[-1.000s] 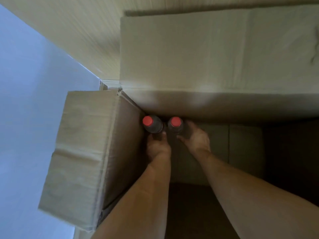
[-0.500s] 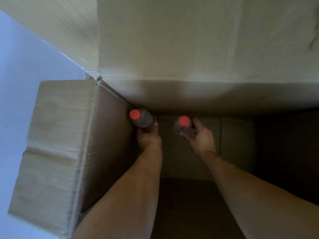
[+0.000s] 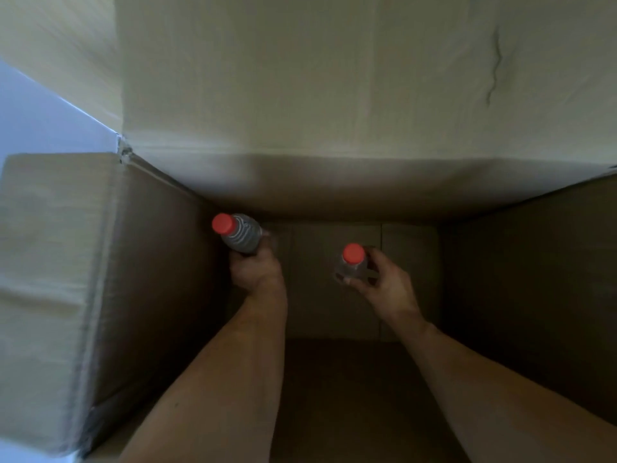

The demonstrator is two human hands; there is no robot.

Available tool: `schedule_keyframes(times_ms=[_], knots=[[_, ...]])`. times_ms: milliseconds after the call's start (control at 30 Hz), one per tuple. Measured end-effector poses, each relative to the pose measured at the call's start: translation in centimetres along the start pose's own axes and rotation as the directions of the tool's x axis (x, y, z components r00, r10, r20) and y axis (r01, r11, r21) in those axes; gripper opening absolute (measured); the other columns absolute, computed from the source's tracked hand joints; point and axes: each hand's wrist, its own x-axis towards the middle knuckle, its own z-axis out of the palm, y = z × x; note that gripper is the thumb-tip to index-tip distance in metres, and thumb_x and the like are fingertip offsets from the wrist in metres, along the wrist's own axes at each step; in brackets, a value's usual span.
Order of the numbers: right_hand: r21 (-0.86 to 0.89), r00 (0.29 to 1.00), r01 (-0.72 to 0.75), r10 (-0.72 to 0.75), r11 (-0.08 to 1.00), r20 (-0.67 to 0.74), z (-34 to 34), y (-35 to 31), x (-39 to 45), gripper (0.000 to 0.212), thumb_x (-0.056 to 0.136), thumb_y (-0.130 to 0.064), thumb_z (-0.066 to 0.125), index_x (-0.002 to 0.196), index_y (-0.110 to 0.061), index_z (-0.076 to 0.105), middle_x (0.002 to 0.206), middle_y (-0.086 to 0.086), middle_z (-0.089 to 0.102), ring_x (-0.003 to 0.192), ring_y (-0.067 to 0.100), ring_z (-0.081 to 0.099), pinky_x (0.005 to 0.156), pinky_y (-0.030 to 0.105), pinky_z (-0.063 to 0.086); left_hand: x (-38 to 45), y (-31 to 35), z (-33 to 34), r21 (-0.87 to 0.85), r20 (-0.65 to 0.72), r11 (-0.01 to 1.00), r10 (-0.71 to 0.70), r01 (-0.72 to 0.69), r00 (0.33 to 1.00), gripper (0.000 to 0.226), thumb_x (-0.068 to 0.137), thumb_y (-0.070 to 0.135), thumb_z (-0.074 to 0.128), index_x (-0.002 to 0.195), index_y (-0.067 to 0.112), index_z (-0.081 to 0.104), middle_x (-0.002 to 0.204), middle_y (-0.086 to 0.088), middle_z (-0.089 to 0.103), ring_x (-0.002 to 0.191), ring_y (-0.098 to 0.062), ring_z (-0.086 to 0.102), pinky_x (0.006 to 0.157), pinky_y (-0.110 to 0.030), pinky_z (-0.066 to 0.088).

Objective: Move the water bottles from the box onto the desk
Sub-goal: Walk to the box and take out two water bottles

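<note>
both arms down inside the cardboard box (image 3: 160,262). left hand (image 3: 255,270) has its grip around a red-capped bottle (image 3: 241,238) by the left wall; right hand (image 3: 384,284) grip pinches a second bottle (image 3: 352,265) mid-box. no label readable.

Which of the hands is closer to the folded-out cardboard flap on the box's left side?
Left. The left hand, holding a red-capped clear plastic bottle, is beside the left wall under the cardboard flap; the right hand holds another mid-box.
</note>
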Motion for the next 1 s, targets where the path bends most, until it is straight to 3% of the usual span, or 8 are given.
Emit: schedule_keyframes(times_ms=[200, 367, 500, 567, 633, 833, 933, 1000], knots=[[0.068, 0.999, -0.031, 0.030, 0.997, 0.011, -2.1, -0.8, -2.2, 0.053, 0.078, -0.021, 0.083, 0.126, -0.020, 0.060, 0.127, -0.001, 0.065, 0.120, 0.015, 0.057, 0.102, 0.035, 0.047, -3.8, -0.9, -2.8, -0.029, 0.141, 0.997, -0.072, 0.077, 0.987, 0.049, 0.077, 0.029, 0.084, 0.123, 0.018, 0.070, 0.120, -0.003, 0.071, 0.109, -0.019, 0.064, 0.092, -0.028, 0.044], [0.087, 0.997, -0.065, 0.061, 0.994, 0.053, -5.0, -3.2, -4.6, 0.049, 0.078, -0.026, 0.084, 0.120, -0.024, 0.060, 0.124, -0.004, 0.065, 0.119, 0.013, 0.057, 0.104, 0.036, 0.046, -7.1, 0.7, -6.4, -0.006, 0.248, 0.991, -0.128, 0.134, 0.960, 0.034, 0.079, 0.025, 0.084, 0.106, 0.027, 0.065, 0.116, -0.005, 0.070, 0.107, -0.024, 0.067, 0.099, -0.044, 0.053], [0.155, 0.995, -0.070, 0.059, 0.985, 0.077, -8.3, -5.9, -6.9, 0.039, 0.075, -0.025, 0.085, 0.105, -0.031, 0.060, 0.110, -0.013, 0.066, 0.106, 0.007, 0.062, 0.101, 0.036, 0.050, -10.3, 3.0, -10.1, 0.004, 0.320, 0.990, -0.134, 0.140, 0.938, 0.034, 0.076, 0.021, 0.086, 0.093, 0.026, 0.058, 0.106, -0.006, 0.069, 0.094, -0.023, 0.069, 0.084, -0.041, 0.057], [0.198, 0.994, -0.082, 0.065, 0.977, 0.090, -10.0, -7.2, -8.1, 0.038, 0.074, -0.023, 0.087, 0.100, -0.032, 0.061, 0.105, -0.012, 0.068, 0.101, 0.006, 0.065, 0.097, 0.038, 0.053, -11.8, 4.4, -12.0, 0.006, 0.341, 0.990, -0.131, 0.137, 0.931, 0.035, 0.076, 0.018, 0.086, 0.093, 0.021, 0.055, 0.101, -0.008, 0.069, 0.087, -0.022, 0.070, 0.070, -0.033, 0.055], [0.228, 0.991, -0.101, 0.077, 0.968, 0.111, -11.7, -8.5, -9.2, 0.037, 0.073, -0.023, 0.087, 0.100, -0.031, 0.063, 0.103, -0.011, 0.069, 0.097, 0.005, 0.067, 0.094, 0.038, 0.055, -13.2, 5.8, -14.2, -0.008, 0.397, 0.987, -0.143, 0.159, 0.907, 0.035, 0.079, 0.015, 0.085, 0.100, 0.018, 0.057, 0.101, -0.009, 0.069, 0.087, -0.024, 0.071, 0.067, -0.033, 0.055], [0.310, 0.978, -0.158, 0.106, 0.938, 0.180, -17.1, -13.0, -12.0, 0.036, 0.076, -0.027, 0.085, 0.104, -0.029, 0.063, 0.105, -0.008, 0.070, 0.098, 0.011, 0.068, 0.093, 0.040, 0.056, -17.2, 11.8, -19.6, -0.049, 0.730, 0.942, -0.193, 0.331, 0.656, 0.042, 0.087, 0.014, 0.071, 0.126, 0.011, 0.057, 0.111, -0.019, 0.070, 0.097, -0.034, 0.070, 0.082, -0.049, 0.060], [0.398, 0.969, -0.197, 0.115, 0.896, 0.220, -20.1, -15.2, -13.8, 0.036, 0.079, -0.019, 0.083, 0.109, -0.022, 0.063, 0.108, -0.002, 0.072, 0.106, 0.019, 0.068, 0.094, 0.041, 0.056, -19.4, 15.3, -21.5, 0.054, 0.809, 0.951, -0.220, 0.304, 0.545, 0.044, 0.089, 0.025, 0.067, 0.129, 0.013, 0.055, 0.120, -0.022, 0.067, 0.103, -0.037, 0.069, 0.086, -0.050, 0.059], [0.479, 0.962, -0.232, 0.126, 0.847, 0.243, -22.2, -16.4, -15.2, 0.036, 0.081, -0.015, 0.081, 0.112, -0.016, 0.063, 0.107, 0.000, 0.073, 0.107, 0.021, 0.068, 0.093, 0.040, 0.056, -21.2, 17.7, -22.3, 0.125, 0.834, 0.960, -0.239, 0.251, 0.497, 0.044, 0.087, 0.030, 0.069, 0.127, 0.016, 0.057, 0.114, -0.019, 0.070, 0.102, -0.036, 0.070, 0.088, -0.050, 0.058]])
